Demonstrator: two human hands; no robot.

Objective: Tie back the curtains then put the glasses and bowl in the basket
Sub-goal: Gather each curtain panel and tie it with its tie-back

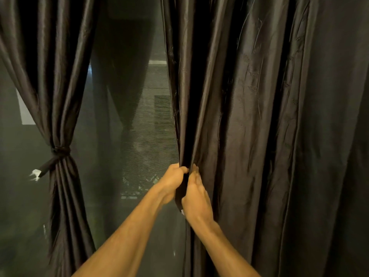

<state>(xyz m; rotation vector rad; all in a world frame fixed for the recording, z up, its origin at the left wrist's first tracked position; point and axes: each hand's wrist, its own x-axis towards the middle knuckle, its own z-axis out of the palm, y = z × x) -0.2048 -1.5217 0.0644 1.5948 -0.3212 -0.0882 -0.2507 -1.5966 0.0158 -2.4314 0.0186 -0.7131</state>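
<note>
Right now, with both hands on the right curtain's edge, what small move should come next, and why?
Probably gather the right curtain rightward into a bunch. The left curtain is already cinched by its tie, while this one hangs spread, and the left hand and right hand grip only its inner edge.

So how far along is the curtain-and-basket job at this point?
Done: left curtain gathered and tied with a band. In hand: left hand and right hand grip the right curtain at its inner edge. Left: tying it, then glasses, bowl and basket, none in view.
</note>
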